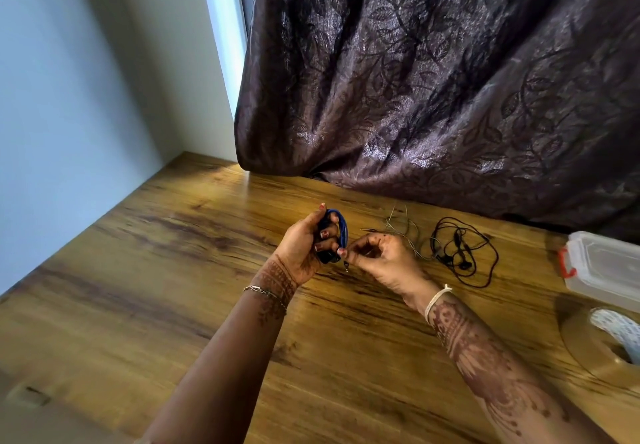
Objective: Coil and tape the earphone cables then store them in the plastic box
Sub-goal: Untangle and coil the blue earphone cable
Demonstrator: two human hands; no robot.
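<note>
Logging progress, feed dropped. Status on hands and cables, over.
Left hand grips coiled blue earphone cable. Right hand pinches its plug end. Tangled black earphone cable loose on wooden table. Clear plastic box at right, lid on.

Blue earphone cable (341, 227), black earphones (462, 251), leaf-patterned brown curtain (450, 79).

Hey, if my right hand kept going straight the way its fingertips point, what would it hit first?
Most likely the blue earphone coil gripped in your left hand. Your right hand is pinching its loose end right beside it, though depth is unclear.
</note>
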